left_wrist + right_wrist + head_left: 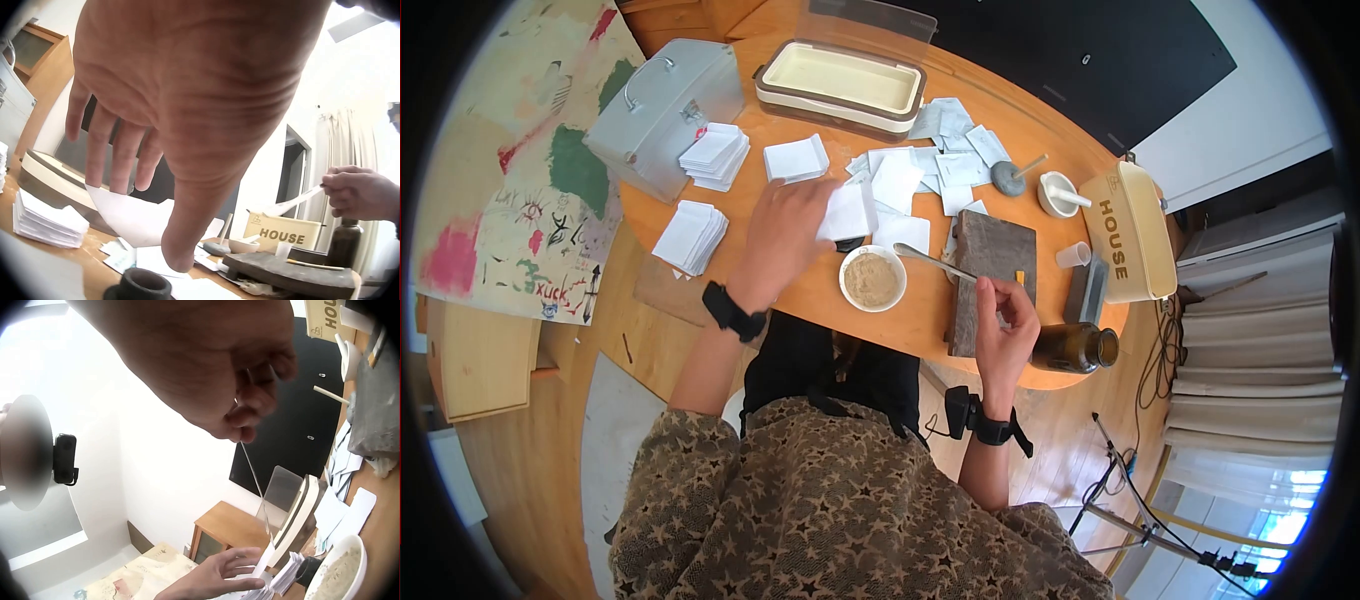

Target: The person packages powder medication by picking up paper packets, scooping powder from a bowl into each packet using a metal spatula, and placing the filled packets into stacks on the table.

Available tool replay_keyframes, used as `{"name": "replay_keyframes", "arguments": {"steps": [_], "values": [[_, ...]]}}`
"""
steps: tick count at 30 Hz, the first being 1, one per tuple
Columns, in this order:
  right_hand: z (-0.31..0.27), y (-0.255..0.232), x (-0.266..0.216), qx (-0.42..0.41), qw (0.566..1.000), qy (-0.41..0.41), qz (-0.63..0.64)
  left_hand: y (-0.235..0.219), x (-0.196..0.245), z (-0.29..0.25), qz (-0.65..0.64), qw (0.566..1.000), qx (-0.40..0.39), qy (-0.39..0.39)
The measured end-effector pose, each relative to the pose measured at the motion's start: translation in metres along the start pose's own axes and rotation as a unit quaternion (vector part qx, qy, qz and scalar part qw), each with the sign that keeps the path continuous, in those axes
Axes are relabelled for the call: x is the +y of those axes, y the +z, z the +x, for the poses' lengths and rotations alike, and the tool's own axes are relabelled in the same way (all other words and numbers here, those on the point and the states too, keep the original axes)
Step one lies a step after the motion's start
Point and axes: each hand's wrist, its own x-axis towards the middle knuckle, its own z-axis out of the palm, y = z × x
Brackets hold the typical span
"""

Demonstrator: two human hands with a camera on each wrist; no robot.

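My left hand (pixel 785 240) pinches a small white paper packet (pixel 852 212) between fingers and thumb, beside and above the bowl (pixel 846 297). In the left wrist view the fingertips meet the packet's upper edge, the thumb (pixel 181 240) in front. That white bowl holds beige powder (pixel 870 280). My right hand (pixel 1005 330) grips the handle end of a long metal spoon (pixel 935 260), its head pointing left over the bowl's far side. A small black round cup (pixel 145 284) stands under the packet, partly hidden in the head view.
Stacked white packets (pixel 690 238) lie at the left near a silver metal case (pixel 670 120). A cream tray (pixel 765 95) stands behind, loose packets (pixel 960 170) right of it. A dark board (pixel 995 240), brown jar (pixel 1070 350), mortar (pixel 1052 205) and HOUSE box (pixel 1135 240) occupy the right.
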Motion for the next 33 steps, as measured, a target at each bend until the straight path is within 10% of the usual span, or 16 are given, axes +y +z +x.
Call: {"name": "replay_keyframes", "arguments": {"steps": [33], "values": [[0.006, 0.003, 0.007, -0.002, 0.999, 0.035, 0.014, 0.001, 0.044, -0.037, -0.075, 0.997, 0.004, 0.033]]}}
